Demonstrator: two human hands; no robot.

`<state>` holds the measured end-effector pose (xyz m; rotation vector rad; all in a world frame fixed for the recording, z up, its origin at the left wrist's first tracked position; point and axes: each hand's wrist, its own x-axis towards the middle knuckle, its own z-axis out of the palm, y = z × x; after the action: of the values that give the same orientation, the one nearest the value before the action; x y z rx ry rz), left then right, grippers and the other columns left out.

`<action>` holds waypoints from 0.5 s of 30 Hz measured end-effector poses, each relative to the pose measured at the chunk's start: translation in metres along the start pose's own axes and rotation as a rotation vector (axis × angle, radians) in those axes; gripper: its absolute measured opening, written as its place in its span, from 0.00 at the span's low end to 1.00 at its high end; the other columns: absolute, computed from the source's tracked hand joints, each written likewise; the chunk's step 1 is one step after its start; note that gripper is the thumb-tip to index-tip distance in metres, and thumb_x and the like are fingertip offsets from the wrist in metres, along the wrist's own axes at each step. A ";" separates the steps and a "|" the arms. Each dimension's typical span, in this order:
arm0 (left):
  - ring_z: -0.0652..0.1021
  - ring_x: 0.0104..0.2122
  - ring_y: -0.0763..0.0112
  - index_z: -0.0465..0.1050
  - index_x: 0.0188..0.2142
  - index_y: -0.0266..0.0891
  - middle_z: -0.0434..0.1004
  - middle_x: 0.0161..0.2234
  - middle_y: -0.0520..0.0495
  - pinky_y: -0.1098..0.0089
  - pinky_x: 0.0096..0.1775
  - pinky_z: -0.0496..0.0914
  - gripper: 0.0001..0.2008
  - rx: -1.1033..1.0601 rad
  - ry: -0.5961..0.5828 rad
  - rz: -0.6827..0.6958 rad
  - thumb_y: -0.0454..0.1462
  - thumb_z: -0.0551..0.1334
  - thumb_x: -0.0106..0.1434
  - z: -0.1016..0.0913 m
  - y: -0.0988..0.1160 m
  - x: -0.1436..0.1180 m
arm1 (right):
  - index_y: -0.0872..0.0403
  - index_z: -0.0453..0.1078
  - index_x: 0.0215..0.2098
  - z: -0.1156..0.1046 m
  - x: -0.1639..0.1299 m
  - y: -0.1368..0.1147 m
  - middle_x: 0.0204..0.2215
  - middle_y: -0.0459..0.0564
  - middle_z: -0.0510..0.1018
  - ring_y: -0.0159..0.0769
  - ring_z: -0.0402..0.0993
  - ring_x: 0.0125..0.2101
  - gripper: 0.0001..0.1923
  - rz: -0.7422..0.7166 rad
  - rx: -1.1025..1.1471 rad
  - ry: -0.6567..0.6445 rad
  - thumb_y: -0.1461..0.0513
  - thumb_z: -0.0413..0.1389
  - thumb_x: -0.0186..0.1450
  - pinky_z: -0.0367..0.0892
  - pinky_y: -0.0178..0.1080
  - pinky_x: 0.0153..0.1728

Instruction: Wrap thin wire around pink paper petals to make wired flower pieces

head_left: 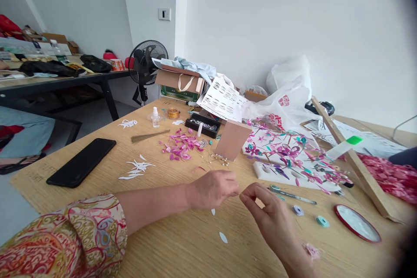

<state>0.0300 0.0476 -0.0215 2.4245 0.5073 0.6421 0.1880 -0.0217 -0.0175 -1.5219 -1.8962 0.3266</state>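
On the pale wooden worktop, the left hand and right hand meet fingertip to fingertip, pinched narrow on something too small to see; a small white paper petal lies just below the left fingers.

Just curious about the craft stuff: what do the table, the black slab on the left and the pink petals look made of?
The table looks like light wood or wood laminate: visible grain, matte. The black slab seems glass-fronted, glossy, probably a phone. The pink petals look like thin fabric or paper; too small to tell.
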 end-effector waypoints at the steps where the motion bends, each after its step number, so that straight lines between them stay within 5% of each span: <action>1: 0.65 0.29 0.73 0.67 0.24 0.35 0.63 0.26 0.49 0.72 0.33 0.60 0.09 0.162 -0.011 0.101 0.29 0.52 0.57 0.001 0.000 -0.001 | 0.53 0.60 0.19 0.002 0.000 0.002 0.17 0.44 0.67 0.31 0.64 0.21 0.13 0.085 0.045 -0.019 0.59 0.48 0.60 0.59 0.33 0.22; 4: 0.65 0.30 0.72 0.67 0.26 0.35 0.64 0.26 0.48 0.71 0.34 0.60 0.09 0.247 0.006 0.135 0.29 0.50 0.59 0.002 -0.002 -0.001 | 0.54 0.62 0.20 0.005 0.001 0.012 0.17 0.43 0.67 0.32 0.65 0.20 0.13 0.209 0.177 -0.074 0.56 0.49 0.59 0.61 0.33 0.21; 7: 0.65 0.26 0.76 0.68 0.24 0.34 0.63 0.23 0.52 0.74 0.31 0.60 0.06 -0.210 0.082 -0.175 0.33 0.56 0.57 0.002 -0.005 0.002 | 0.54 0.65 0.30 0.001 0.000 0.017 0.24 0.46 0.71 0.34 0.68 0.26 0.07 0.093 0.154 -0.010 0.58 0.51 0.58 0.65 0.35 0.27; 10: 0.62 0.20 0.81 0.68 0.23 0.33 0.61 0.18 0.56 0.76 0.24 0.56 0.07 -0.815 0.018 -0.488 0.36 0.62 0.51 0.000 -0.009 0.004 | 0.52 0.65 0.37 -0.006 -0.003 0.017 0.31 0.49 0.72 0.35 0.68 0.32 0.08 -0.120 -0.014 0.067 0.62 0.52 0.58 0.66 0.36 0.32; 15: 0.61 0.17 0.83 0.70 0.23 0.32 0.62 0.15 0.57 0.76 0.23 0.52 0.09 -1.203 -0.163 -0.588 0.37 0.66 0.45 0.001 -0.013 0.002 | 0.51 0.67 0.36 -0.009 -0.004 0.012 0.31 0.50 0.71 0.34 0.68 0.32 0.07 -0.345 -0.133 0.044 0.65 0.50 0.61 0.64 0.34 0.30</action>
<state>0.0292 0.0582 -0.0294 1.1015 0.5124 0.3142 0.2027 -0.0236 -0.0190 -1.2398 -2.1345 0.0114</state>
